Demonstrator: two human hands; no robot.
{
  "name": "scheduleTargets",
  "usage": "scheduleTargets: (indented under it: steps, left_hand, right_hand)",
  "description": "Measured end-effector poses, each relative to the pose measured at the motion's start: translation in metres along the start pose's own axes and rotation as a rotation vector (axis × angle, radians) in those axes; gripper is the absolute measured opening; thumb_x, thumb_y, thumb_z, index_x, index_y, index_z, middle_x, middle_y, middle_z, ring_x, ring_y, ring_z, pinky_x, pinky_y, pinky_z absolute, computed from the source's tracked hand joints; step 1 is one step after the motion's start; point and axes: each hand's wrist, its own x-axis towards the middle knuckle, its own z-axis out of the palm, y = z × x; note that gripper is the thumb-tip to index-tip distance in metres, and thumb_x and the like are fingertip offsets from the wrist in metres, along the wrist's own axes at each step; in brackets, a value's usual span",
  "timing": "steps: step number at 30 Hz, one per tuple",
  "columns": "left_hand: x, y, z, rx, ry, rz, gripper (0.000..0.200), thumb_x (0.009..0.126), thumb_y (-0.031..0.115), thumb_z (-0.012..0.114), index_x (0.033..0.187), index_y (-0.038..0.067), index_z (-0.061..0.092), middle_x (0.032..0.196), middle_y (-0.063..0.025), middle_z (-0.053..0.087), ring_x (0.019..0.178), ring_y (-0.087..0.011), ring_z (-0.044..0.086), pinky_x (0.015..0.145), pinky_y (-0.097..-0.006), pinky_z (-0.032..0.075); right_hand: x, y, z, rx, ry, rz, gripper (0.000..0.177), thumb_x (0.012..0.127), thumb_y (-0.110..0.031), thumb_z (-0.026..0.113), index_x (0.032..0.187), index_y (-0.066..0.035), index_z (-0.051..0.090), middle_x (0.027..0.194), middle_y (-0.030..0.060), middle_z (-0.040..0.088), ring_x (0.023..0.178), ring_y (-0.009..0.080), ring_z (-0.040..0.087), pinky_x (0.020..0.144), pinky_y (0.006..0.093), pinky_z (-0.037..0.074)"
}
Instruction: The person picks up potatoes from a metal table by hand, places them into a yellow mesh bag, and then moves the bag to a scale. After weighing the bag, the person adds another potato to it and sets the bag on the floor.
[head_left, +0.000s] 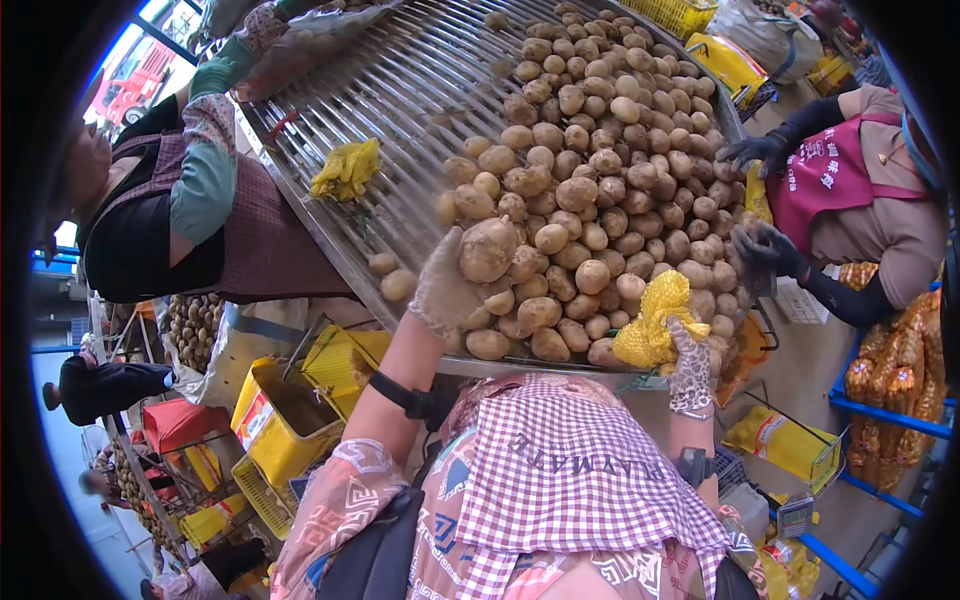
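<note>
Potatoes (610, 190) lie heaped over the right side of a ribbed metal table (400, 90). My left hand (450, 285), in a pale dusty glove, is closed around a large potato (488, 250) at the heap's left edge. A smaller potato (498, 302) shows beside its fingers. At the table's near edge, my right hand (690, 360), in a leopard-print glove, grips a bunched yellow mesh bag (655, 320) that lies against the potatoes. Whether the bag holds anything is hard to tell.
A co-worker (215, 200) stands at the left side, another (840, 190) at the right with dark gloves near the heap. A yellow mesh bundle (346, 168) lies on the table. Yellow containers (285, 410) stand below left; filled mesh bags (895, 385) sit on a blue rack at right.
</note>
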Motion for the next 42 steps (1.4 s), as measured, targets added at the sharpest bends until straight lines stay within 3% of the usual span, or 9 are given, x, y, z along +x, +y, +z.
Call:
scheduleTargets:
  steps: [3,8,11,19,24,32,37,40,42]
  left_hand:
    - [-0.002,-0.009,-0.006,-0.075,-0.137,-0.022,0.052,0.092,0.024,0.062,0.136,0.004,0.042,0.133,-0.0136,0.051,0.12,-0.0247,0.052,0.103,-0.0364,0.044]
    - [0.011,-0.017,-0.07,1.483,0.203,0.546,0.049,0.096,0.034,0.054,0.135,0.006,0.043,0.131,-0.0114,0.051,0.12,-0.0213,0.052,0.101,-0.033,0.045]
    - [0.023,-0.044,-0.017,0.778,0.464,0.316,0.047,0.097,0.028,0.055,0.136,0.005,0.042,0.133,-0.0119,0.049,0.122,-0.0203,0.049,0.101,-0.0308,0.044]
    - [0.056,-0.079,-0.018,1.03,0.154,0.291,0.061,0.093,0.025,0.06,0.145,0.005,0.033,0.141,-0.015,0.043,0.131,-0.0222,0.04,0.107,-0.0323,0.036]
    - [0.05,-0.099,0.03,2.343,-0.104,0.193,0.061,0.082,0.017,0.066,0.138,0.009,0.043,0.137,-0.0161,0.048,0.126,-0.0351,0.046,0.104,-0.0438,0.04]
    - [0.091,-0.133,0.022,2.819,-0.186,0.107,0.058,0.078,0.017,0.066,0.133,0.01,0.05,0.134,-0.0151,0.051,0.124,-0.0321,0.049,0.098,-0.0409,0.045]
    - [0.095,-0.109,-0.001,2.108,-0.047,0.007,0.049,0.085,0.017,0.061,0.132,0.009,0.05,0.133,-0.0145,0.052,0.12,-0.0269,0.052,0.098,-0.0375,0.045]
    - [0.078,-0.114,-0.004,0.545,-0.029,-0.201,0.053,0.092,0.034,0.056,0.136,0.007,0.043,0.131,-0.0121,0.053,0.113,-0.0242,0.055,0.087,-0.0359,0.05]
    - [0.066,-0.117,0.014,0.435,-0.03,-0.238,0.053,0.094,0.038,0.051,0.136,0.007,0.043,0.128,-0.0115,0.054,0.11,-0.0235,0.057,0.085,-0.0341,0.051]
  right_hand:
    - [0.008,-0.003,-0.004,0.107,-0.024,0.069,0.051,0.082,-0.017,0.074,0.126,0.0,0.053,0.115,0.0108,0.06,0.102,0.0233,0.062,0.085,0.0381,0.054]
    - [0.018,-0.002,-0.02,0.082,0.065,0.129,0.048,0.081,-0.022,0.076,0.12,-0.001,0.058,0.112,0.0093,0.062,0.099,0.0216,0.063,0.082,0.0365,0.055]
    - [0.017,-0.005,-0.019,0.142,0.055,0.123,0.048,0.081,-0.022,0.077,0.119,-0.001,0.058,0.111,0.0094,0.062,0.098,0.0219,0.063,0.082,0.0367,0.055]
    - [0.018,0.002,-0.034,0.255,0.057,0.134,0.055,0.081,-0.018,0.076,0.128,-0.003,0.052,0.117,0.0085,0.059,0.103,0.0202,0.06,0.086,0.0357,0.054]
    - [0.022,0.015,-0.052,0.288,0.067,0.108,0.052,0.083,-0.019,0.074,0.128,-0.002,0.052,0.117,0.0091,0.061,0.105,0.0223,0.061,0.088,0.0386,0.054]
    - [0.009,0.018,-0.083,0.357,0.14,0.029,0.058,0.081,-0.019,0.076,0.131,-0.004,0.049,0.119,0.0095,0.059,0.106,0.0248,0.061,0.087,0.0436,0.055]
    - [0.009,0.022,-0.101,0.375,0.172,0.049,0.058,0.082,-0.02,0.075,0.131,-0.004,0.049,0.12,0.0102,0.059,0.106,0.0254,0.061,0.087,0.0445,0.055]
    - [0.018,0.021,-0.103,0.391,0.128,0.056,0.057,0.083,-0.021,0.075,0.131,-0.004,0.049,0.121,0.0107,0.059,0.107,0.0257,0.061,0.087,0.0448,0.055]
    - [0.016,0.012,-0.096,0.368,0.109,0.085,0.057,0.083,-0.021,0.075,0.131,-0.005,0.049,0.122,0.0104,0.058,0.107,0.0247,0.061,0.088,0.0434,0.054]
